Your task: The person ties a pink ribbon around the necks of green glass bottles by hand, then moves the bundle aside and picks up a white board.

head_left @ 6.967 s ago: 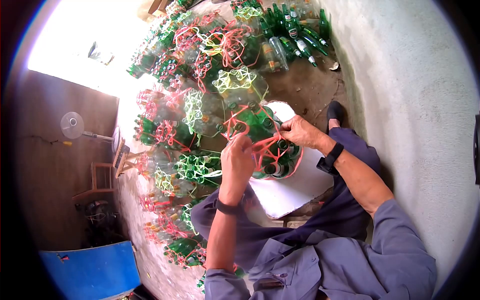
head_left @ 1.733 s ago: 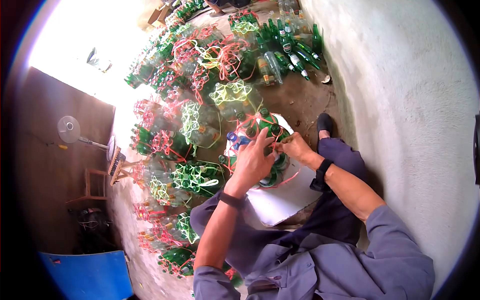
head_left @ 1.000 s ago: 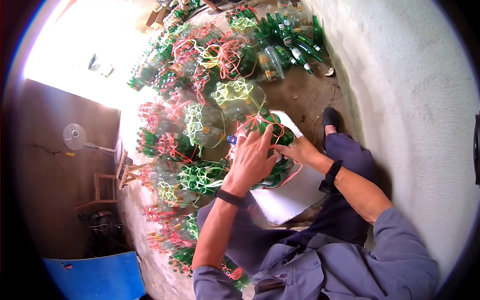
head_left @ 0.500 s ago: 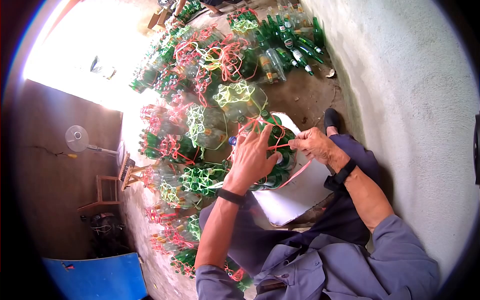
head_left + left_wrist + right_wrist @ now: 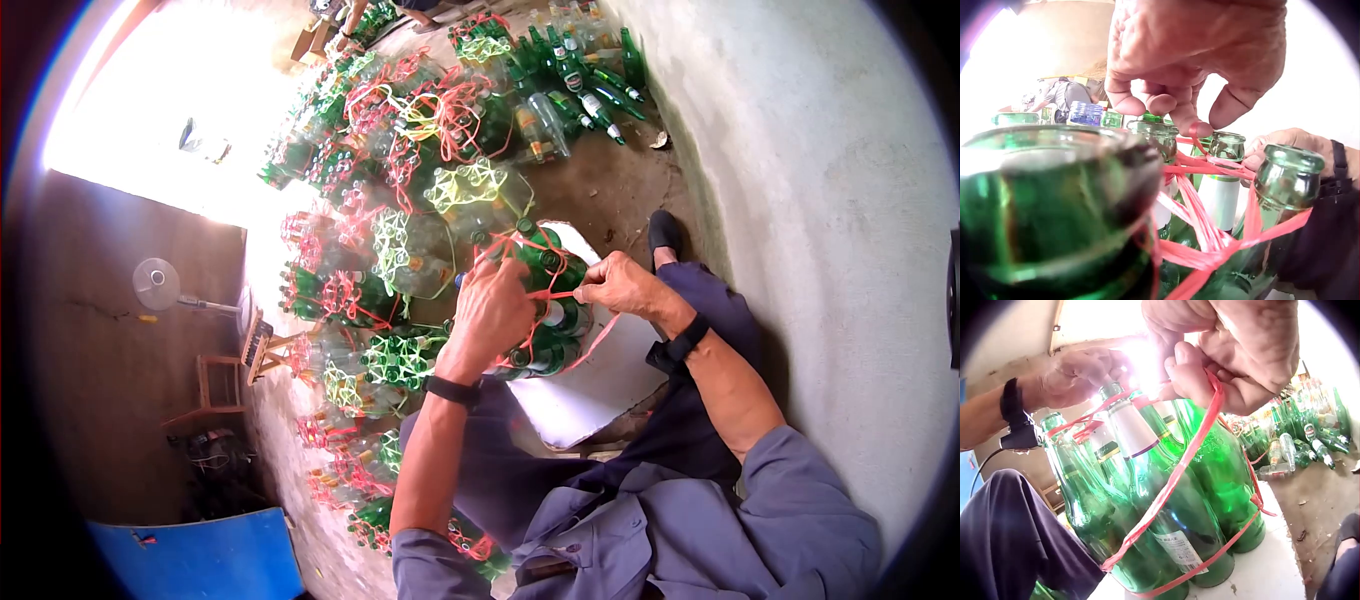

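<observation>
A bundle of green glass bottles (image 5: 1210,478) stands on a white board (image 5: 565,410) in front of the person. Red plastic twine (image 5: 1175,478) loops round the bottle necks and lower down round the bodies. The left hand (image 5: 492,315) is over the necks, and in the left wrist view its thumb and a bent finger pinch the twine beside a neck. To the right of the bundle, the right hand (image 5: 628,287) pinches the twine between thumb and curled fingers. A strand runs between the two hands, and another hangs down from the right hand.
Many bundles of bottles (image 5: 405,245) tied with red and yellow-green twine fill the floor to the left and beyond. Loose green bottles (image 5: 600,110) lie near the pale wall (image 5: 800,200). A fan (image 5: 157,283) and a blue panel (image 5: 200,560) are at left.
The right hand has moved right, drawing the twine out from the bundle. The left hand's fingers, spread over the necks before, are now drawn in; a blue-topped bottle is more hidden.
</observation>
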`<state>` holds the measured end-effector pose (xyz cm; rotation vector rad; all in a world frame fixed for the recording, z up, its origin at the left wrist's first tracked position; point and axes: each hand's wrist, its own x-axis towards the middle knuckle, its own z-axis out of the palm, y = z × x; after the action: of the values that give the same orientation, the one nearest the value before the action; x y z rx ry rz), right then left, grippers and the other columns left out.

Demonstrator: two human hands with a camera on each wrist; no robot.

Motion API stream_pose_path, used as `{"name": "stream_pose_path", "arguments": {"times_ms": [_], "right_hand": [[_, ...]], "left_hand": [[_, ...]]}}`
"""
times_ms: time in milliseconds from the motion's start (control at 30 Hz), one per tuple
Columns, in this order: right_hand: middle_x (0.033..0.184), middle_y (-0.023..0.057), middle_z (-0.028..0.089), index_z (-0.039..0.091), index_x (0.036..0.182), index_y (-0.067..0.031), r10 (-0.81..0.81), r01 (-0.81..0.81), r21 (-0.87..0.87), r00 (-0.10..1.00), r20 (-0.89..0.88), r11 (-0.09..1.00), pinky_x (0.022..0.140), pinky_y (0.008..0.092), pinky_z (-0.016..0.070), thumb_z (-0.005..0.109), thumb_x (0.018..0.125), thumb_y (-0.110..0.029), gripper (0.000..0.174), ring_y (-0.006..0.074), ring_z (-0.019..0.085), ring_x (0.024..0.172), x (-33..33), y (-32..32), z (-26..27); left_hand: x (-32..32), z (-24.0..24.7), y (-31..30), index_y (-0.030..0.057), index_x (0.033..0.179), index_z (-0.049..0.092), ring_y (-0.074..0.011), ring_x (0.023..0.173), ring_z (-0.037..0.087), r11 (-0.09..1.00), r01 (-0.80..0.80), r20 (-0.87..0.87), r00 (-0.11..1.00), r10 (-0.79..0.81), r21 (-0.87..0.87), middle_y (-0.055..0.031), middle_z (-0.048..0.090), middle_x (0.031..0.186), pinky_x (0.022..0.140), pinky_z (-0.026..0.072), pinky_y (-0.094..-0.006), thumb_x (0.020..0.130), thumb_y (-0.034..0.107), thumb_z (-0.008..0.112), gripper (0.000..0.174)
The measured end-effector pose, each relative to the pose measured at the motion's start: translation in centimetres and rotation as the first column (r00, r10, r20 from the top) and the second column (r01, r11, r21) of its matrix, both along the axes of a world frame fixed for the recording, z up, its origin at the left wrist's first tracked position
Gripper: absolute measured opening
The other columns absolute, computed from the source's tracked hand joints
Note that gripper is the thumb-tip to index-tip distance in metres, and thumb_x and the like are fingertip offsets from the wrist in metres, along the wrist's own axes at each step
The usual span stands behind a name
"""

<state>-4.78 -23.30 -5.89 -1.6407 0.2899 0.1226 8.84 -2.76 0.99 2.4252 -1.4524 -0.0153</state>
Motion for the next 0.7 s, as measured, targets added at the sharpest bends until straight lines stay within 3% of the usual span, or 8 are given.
{"name": "stream_pose_path", "arguments": {"times_ms": [67, 133, 167, 233, 333, 500, 633, 700], "right_hand": [[0.062, -0.0023, 0.058, 0.076, 0.084, 0.0012, -0.019, 0.019, 0.071, 1.000, -0.007, 0.997, 0.051, 0.0275, 0.0377, 0.075, 0.090, -0.019, 0.021, 0.0069, 0.048, 0.055, -0.3, 0.1, 0.1], [0.062, -0.0023, 0.058, 0.076, 0.085, 0.0014, -0.027, 0.032, 0.145, 0.999, -0.032, 0.989, 0.051, 0.0272, 0.0378, 0.075, 0.090, -0.019, 0.021, 0.0072, 0.049, 0.055, -0.6, 0.5, 0.0], [0.063, -0.0018, 0.059, 0.076, 0.087, 0.0017, -0.007, 0.016, 0.158, 0.998, -0.055, 0.987, 0.051, 0.0274, 0.0390, 0.075, 0.091, -0.020, 0.022, 0.0075, 0.050, 0.054, -0.7, 0.8, 0.1], [0.065, -0.0013, 0.060, 0.077, 0.090, 0.0020, 0.026, -0.012, 0.169, 0.997, -0.076, 0.986, 0.051, 0.0275, 0.0402, 0.075, 0.091, -0.020, 0.022, 0.0079, 0.051, 0.054, -0.5, 1.1, 0.6], [0.068, -0.0013, 0.060, 0.077, 0.091, 0.0032, 0.059, -0.053, 0.044, 0.990, -0.129, 0.998, 0.054, 0.0276, 0.0420, 0.075, 0.092, -0.020, 0.024, 0.0078, 0.051, 0.056, 0.4, 1.2, 1.5], [0.068, -0.0040, 0.058, 0.077, 0.092, 0.0053, -0.047, 0.043, 0.072, 0.997, 0.056, 0.996, 0.056, 0.0257, 0.0415, 0.073, 0.095, -0.019, 0.024, 0.0045, 0.049, 0.063, 1.0, 2.0, 0.3], [0.069, -0.0051, 0.059, 0.077, 0.092, 0.0051, -0.057, 0.052, 0.084, 0.997, 0.060, 0.995, 0.057, 0.0254, 0.0414, 0.072, 0.097, -0.018, 0.024, 0.0033, 0.049, 0.064, 1.2, 2.7, 0.7], [0.065, -0.0043, 0.060, 0.072, 0.079, 0.0043, -0.101, 0.092, 0.124, 0.993, 0.065, 0.988, 0.057, 0.0267, 0.0419, 0.070, 0.093, -0.016, 0.025, 0.0035, 0.051, 0.063, 1.4, 3.2, 0.7]], "left_hand": [[0.4, 0.1, -0.2, 0.0053, 0.108, 0.063, -0.0338, 0.098, 0.064, 1.000, 0.005, -0.009, 1.000, -0.006, -0.023, -0.0085, 0.070, 0.081, 0.084, 0.0484, -0.0479, 0.083, 0.011, 0.066, 0.026], [0.0, 1.3, 0.0, 0.0046, 0.106, 0.062, -0.0343, 0.097, 0.064, 1.000, 0.011, -0.201, 0.979, -0.014, -0.019, -0.0102, 0.068, 0.082, 0.084, 0.0492, -0.0476, 0.075, 0.008, 0.065, 0.031], [-0.3, 1.9, -0.1, 0.0037, 0.105, 0.062, -0.0341, 0.096, 0.063, 0.998, -0.060, -0.278, 0.958, 0.067, 0.035, -0.0107, 0.066, 0.084, 0.086, 0.0493, -0.0461, 0.070, 0.007, 0.065, 0.036], [0.3, 1.0, 0.9, 0.0036, 0.104, 0.062, -0.0335, 0.095, 0.062, 0.999, -0.041, -0.290, 0.957, 0.029, -0.036, -0.0108, 0.066, 0.085, 0.086, 0.0495, -0.0457, 0.069, 0.007, 0.065, 0.035], [1.1, 1.0, 1.7, 0.0041, 0.104, 0.063, -0.0312, 0.092, 0.062, 0.988, -0.035, -0.286, 0.958, -0.009, -0.149, -0.0097, 0.066, 0.085, 0.082, 0.0501, -0.0435, 0.071, 0.005, 0.066, 0.033], [2.3, 0.9, 1.9, 0.0048, 0.102, 0.064, -0.0244, 0.082, 0.062, 0.975, -0.165, -0.239, 0.963, 0.127, -0.149, -0.0077, 0.067, 0.083, 0.076, 0.0510, -0.0380, 0.079, 0.004, 0.069, 0.023], [3.0, 0.3, 1.4, 0.0028, 0.096, 0.067, -0.0215, 0.072, 0.062, 0.958, -0.208, -0.215, 0.963, 0.164, -0.198, -0.0089, 0.069, 0.081, 0.069, 0.0509, -0.0364, 0.080, 0.002, 0.069, 0.015], [3.3, 0.2, 1.3, 0.0018, 0.094, 0.068, -0.0202, 0.069, 0.062, 0.952, -0.232, -0.221, 0.957, 0.187, -0.199, -0.0094, 0.069, 0.080, 0.067, 0.0506, -0.0354, 0.081, 0.002, 0.069, 0.013]]}}
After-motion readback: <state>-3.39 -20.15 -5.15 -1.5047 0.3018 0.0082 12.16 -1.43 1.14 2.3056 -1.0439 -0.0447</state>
